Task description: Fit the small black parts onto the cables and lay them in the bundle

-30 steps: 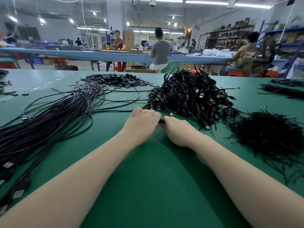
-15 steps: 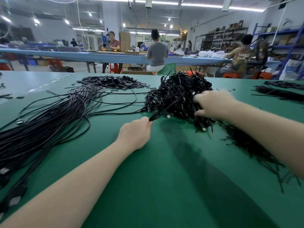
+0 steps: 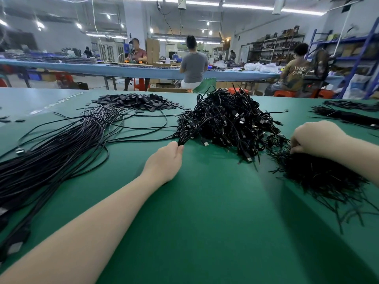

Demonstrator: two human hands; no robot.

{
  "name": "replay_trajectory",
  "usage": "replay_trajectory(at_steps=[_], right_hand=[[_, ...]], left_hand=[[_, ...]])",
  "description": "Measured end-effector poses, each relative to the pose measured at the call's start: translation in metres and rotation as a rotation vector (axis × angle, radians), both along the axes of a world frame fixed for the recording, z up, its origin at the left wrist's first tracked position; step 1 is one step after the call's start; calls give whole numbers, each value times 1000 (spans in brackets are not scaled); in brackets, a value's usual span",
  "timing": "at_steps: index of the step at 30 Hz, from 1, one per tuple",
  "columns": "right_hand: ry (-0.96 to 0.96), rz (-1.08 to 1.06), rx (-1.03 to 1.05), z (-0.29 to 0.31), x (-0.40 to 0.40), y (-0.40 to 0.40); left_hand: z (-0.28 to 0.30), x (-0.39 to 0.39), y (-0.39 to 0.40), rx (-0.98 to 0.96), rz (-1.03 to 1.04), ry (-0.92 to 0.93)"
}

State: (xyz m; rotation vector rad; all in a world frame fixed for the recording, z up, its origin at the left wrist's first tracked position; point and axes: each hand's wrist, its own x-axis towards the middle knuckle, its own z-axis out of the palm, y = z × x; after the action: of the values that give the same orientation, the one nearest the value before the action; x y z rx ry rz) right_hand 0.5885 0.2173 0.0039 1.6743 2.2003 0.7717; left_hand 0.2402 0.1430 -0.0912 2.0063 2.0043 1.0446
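My left hand (image 3: 164, 162) rests on the green table (image 3: 205, 222) and pinches the end of a black cable (image 3: 185, 138) that runs back into the tangled heap of short cables (image 3: 229, 121). My right hand (image 3: 315, 138) is at the right, its fingers curled into the top of a pile of thin black strands (image 3: 322, 177); what they hold is hidden. A long bundle of black cables (image 3: 55, 148) lies across the left of the table. A flat pile of small black parts (image 3: 137, 101) sits at the far side.
More black strand bundles (image 3: 348, 113) lie at the far right edge. A few loose black parts (image 3: 12, 119) sit at the far left. Beyond the table, people sit at a long blue bench (image 3: 131, 70), with shelving at the right.
My right hand left my left hand, swung over the tangled heap and came down to the right on the strand pile. My left hand stayed put, still pinching the cable end.
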Motion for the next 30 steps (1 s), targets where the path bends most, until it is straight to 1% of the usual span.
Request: replay_trajectory(at_steps=[2,3,4,5,6,7,9,10,11,12,15,18,20,23,28,29,30], right_hand=[[-79,25,38,2,-4,0],[-85,33,54,4,-7,0],[-66,44,72,8,-11,-1],[-1,66,97,12,-15,-3],[116,116,135,18,-21,-7],[276,211,187,22,-30,-13],[662,489,267,26,-55,-31],[827,608,266,25,-71,-43],[931,689,234,22,-87,-55],[974,727,183,17,-103,-64],[966,758,46,-3,-137,-73],[927,768,59,-19,-155,-72],[925,765,97,-25,-162,-71],[945,772,120,-25,-168,-72],[921,782,79,-24,-173,-72],[868,773,67,-20,-172,-71],[764,762,66,-16,-172,-68]], left_hand=[[0,-2,1,-36,-59,-131],[0,-3,1,-62,-94,-201],[-1,-4,1,-86,-126,-257],[0,-4,2,-104,-152,-300],[1,-4,3,-115,-170,-339],[3,-3,4,-123,-187,-382],[9,0,6,-150,-248,-490],[12,3,6,-170,-295,-552],[15,6,5,-190,-345,-611],[18,9,4,-210,-391,-658],[23,17,-1,-247,-475,-700],[24,20,-4,-246,-488,-678],[23,20,-5,-248,-481,-603],[19,18,-5,-202,-394,-370],[20,23,-3,-165,-120,151],[20,25,-4,-139,-71,276],[19,27,-5,-82,-52,421]])
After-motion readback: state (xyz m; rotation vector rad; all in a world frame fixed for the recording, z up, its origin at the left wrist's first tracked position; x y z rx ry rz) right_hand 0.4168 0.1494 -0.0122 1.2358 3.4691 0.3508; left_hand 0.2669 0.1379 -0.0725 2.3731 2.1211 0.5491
